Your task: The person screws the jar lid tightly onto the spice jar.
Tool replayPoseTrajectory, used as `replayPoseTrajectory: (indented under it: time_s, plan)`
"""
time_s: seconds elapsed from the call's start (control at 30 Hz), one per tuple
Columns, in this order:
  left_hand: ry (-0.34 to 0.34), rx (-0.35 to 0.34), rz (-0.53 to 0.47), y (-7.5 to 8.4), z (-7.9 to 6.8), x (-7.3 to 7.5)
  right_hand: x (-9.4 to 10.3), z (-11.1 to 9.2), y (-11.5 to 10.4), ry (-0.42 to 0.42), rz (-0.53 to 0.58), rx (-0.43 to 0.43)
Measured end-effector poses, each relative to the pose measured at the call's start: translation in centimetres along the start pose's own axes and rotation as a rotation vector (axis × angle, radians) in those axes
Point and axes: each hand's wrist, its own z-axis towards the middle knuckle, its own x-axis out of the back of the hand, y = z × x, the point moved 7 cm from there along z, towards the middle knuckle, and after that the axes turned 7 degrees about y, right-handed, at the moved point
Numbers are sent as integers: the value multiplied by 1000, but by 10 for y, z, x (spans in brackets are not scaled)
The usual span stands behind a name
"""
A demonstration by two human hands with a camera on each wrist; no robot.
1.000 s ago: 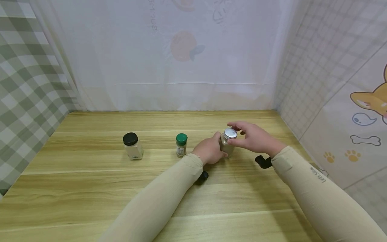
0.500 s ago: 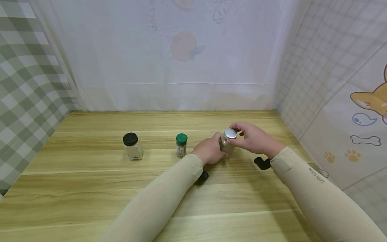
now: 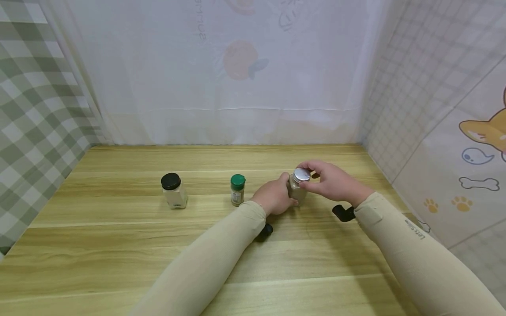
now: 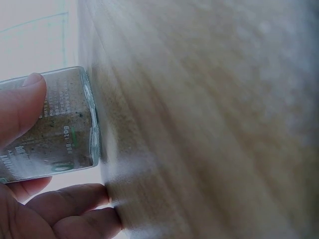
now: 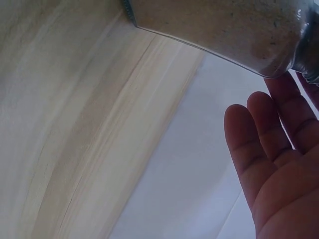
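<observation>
A glass seasoning jar (image 3: 296,193) with a silver lid (image 3: 302,174) stands upright at the right of the table. My left hand (image 3: 273,196) grips its body from the left. In the left wrist view the thumb (image 4: 25,109) lies across the printed glass jar (image 4: 60,124), and other fingertips touch the tabletop. My right hand (image 3: 334,181) holds the lid between thumb and fingers. Speckled brown powder fills the jar (image 5: 214,30) in the right wrist view, where some fingers (image 5: 241,132) extend apart from the glass.
A small green-capped spice bottle (image 3: 237,191) stands left of my left hand. Farther left is a black-lidded jar (image 3: 174,192) of pale contents. The wooden table (image 3: 118,245) meets a white curtain (image 3: 178,87) behind and a patterned sheet (image 3: 427,109) at the right.
My right fingers have shifted from slightly spread beside the lid to closer around it, and the shine on the lid has changed. My left hand and the jar's body stay put.
</observation>
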Motion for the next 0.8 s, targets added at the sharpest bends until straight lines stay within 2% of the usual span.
replayPoseTrajectory:
  time_s: [0.23, 0.6, 0.8]
  plan:
    - [-9, 8, -9, -1, 1, -1, -2, 2, 3, 13, -5, -41]
    - [-2, 3, 3, -1, 1, -1, 0, -2, -1, 4, -5, 25]
    - [-8, 9, 3, -1, 1, -1, 0, -1, 1, 12, 6, -9]
